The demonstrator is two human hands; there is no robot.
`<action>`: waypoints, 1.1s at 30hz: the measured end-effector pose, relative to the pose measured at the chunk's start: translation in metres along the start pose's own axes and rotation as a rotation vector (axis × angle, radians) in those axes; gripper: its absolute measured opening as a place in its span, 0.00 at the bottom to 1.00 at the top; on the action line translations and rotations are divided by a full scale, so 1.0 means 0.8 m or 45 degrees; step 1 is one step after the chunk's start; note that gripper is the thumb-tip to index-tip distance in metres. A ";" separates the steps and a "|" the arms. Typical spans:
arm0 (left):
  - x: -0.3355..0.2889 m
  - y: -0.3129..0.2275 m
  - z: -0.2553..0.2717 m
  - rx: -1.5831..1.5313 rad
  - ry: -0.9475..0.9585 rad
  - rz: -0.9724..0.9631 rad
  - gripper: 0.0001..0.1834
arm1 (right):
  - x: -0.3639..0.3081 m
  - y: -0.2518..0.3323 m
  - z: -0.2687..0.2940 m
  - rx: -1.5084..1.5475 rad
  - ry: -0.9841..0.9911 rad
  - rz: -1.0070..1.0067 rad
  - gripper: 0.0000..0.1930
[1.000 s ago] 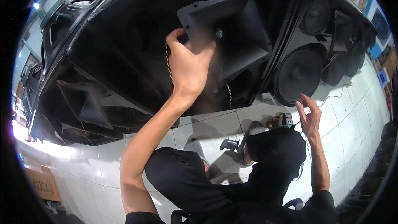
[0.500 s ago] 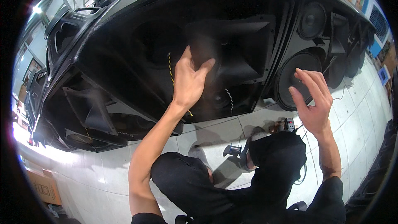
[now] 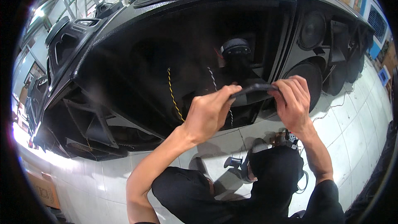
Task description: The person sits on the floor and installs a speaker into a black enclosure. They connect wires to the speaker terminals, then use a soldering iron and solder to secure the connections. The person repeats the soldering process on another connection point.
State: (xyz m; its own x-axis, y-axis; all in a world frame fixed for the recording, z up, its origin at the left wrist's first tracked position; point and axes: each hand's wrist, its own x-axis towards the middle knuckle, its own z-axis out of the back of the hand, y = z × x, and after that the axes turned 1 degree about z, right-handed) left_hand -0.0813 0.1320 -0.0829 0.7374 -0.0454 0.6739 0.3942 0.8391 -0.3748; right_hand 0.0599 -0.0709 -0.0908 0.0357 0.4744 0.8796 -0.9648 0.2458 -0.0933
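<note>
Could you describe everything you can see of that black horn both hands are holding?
The horn is black and looks like molded plastic. Its near rim shows edge-on as a slightly curved bar, and the body narrows away from the person toward a round, dark unit at its far end. It is held in front of the open black cabinet, the left hand and right hand gripping opposite ends of the rim. Whether it touches the cabinet is unclear; its mouth is hidden.
</note>
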 end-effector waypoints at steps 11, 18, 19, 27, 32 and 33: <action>0.021 -0.015 -0.021 0.381 -0.086 -0.243 0.19 | -0.052 -0.026 -0.017 0.199 -0.090 -0.372 0.14; 0.029 -0.027 -0.012 0.387 -0.185 -0.280 0.21 | -0.077 -0.034 -0.038 0.471 -0.127 -0.942 0.05; 0.029 -0.027 -0.013 0.312 -0.226 -0.263 0.22 | -0.088 -0.037 -0.046 0.499 -0.146 -0.979 0.04; 0.023 -0.027 -0.022 0.246 -0.199 -0.276 0.24 | -0.113 -0.037 -0.069 0.686 -0.228 -1.070 0.07; 0.023 -0.029 -0.025 0.202 -0.152 -0.242 0.24 | -0.123 -0.024 -0.080 0.856 -0.328 -1.076 0.10; 0.023 -0.028 -0.028 0.226 -0.153 -0.285 0.24 | -0.124 -0.022 -0.085 0.911 -0.398 -1.076 0.11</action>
State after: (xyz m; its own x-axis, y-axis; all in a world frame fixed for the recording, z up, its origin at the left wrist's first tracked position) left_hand -0.0645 0.1000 -0.0767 0.5689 -0.1843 0.8015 0.4299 0.8974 -0.0988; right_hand 0.0907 -0.0652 -0.2083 0.7720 0.1316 0.6219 -0.5942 -0.1981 0.7796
